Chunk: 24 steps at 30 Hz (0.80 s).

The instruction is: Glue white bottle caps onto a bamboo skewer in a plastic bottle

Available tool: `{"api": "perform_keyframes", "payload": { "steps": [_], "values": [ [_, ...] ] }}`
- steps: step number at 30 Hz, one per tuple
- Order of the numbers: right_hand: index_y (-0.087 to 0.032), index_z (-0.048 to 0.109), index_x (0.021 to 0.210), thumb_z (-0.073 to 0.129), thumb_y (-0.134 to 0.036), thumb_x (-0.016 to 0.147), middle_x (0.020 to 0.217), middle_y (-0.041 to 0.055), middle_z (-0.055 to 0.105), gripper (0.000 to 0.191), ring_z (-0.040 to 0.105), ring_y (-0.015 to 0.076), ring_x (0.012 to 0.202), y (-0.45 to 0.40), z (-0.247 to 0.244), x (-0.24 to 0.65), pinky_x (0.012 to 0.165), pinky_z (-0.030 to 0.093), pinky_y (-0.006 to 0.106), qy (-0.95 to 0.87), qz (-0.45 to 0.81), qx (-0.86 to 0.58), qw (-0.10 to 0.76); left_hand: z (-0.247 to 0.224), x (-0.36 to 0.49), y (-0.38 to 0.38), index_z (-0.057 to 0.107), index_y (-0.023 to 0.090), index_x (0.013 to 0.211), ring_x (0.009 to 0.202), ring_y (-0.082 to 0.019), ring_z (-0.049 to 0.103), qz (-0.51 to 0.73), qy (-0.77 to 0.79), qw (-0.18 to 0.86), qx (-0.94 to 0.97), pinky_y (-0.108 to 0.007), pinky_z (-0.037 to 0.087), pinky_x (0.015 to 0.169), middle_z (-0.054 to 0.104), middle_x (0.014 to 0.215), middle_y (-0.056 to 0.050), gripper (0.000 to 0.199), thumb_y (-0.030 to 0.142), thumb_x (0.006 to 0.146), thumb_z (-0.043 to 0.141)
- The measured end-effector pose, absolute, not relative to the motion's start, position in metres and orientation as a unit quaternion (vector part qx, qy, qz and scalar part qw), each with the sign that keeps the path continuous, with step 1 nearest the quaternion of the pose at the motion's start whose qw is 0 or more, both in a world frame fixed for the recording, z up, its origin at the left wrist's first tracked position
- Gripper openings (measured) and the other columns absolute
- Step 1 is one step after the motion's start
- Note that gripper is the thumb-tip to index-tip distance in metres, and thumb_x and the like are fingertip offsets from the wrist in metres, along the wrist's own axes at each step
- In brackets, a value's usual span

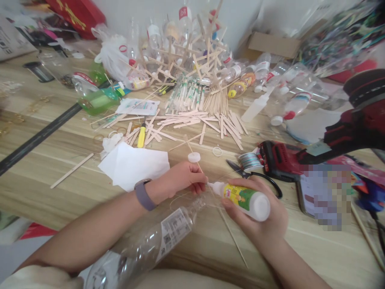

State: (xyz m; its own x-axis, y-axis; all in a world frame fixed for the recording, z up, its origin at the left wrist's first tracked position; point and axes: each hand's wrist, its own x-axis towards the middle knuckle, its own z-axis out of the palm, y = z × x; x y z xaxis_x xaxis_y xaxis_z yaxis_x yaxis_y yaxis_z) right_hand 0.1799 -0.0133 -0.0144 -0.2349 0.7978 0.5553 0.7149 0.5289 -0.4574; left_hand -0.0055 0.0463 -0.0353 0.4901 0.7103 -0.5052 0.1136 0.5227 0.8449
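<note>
My left hand (188, 178) pinches a thin wooden skewer (227, 224) that slants down to the right across the table. A white bottle cap (194, 157) sits on the skewer just above my fingers. In my right hand (264, 212) is a white glue bottle (243, 196) with a yellow and green label, tipped sideways. Its nozzle points left and meets the skewer by my left fingertips. Below my left hand lies a clear plastic bottle (144, 241), its neck toward the hands and its base near my body.
Wooden sticks (192, 120) are heaped ahead, with several plastic bottles (156, 36) behind. White paper (135, 164) and a yellow-handled tool (141, 136) lie left. Black scissors (240, 170), a wire spool (250, 160), a red power tool (279, 160) and a phone (306, 192) are right.
</note>
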Motion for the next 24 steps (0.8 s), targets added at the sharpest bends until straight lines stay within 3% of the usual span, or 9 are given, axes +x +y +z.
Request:
{"api": "perform_keyframes", "payload": {
  "steps": [17,24],
  "values": [
    [-0.024,0.063,0.092,0.067,-0.038,0.079,0.081,0.0030,0.071,0.020,0.066,0.0211,0.071,-0.009,-0.025,0.183,0.064,0.052,0.034,-0.752,0.088,-0.505,0.415,-0.031,-0.005,0.047,0.057,0.013,0.060,0.045,-0.008,0.054,0.201,0.468,0.743,0.434,-0.020,0.044,0.049,0.060,0.054,0.000,0.021,0.015,0.081,0.056],
    [-0.023,0.063,0.090,0.068,-0.036,0.078,0.079,0.0032,0.070,0.019,0.065,0.0183,0.064,-0.007,-0.025,0.182,0.059,0.053,0.031,-0.722,0.143,-0.525,0.428,-0.031,-0.006,0.046,0.056,0.013,0.061,0.045,-0.007,0.054,0.200,0.470,0.738,0.441,-0.019,0.044,0.048,0.060,0.053,0.001,0.020,0.016,0.080,0.056]
  ]
}}
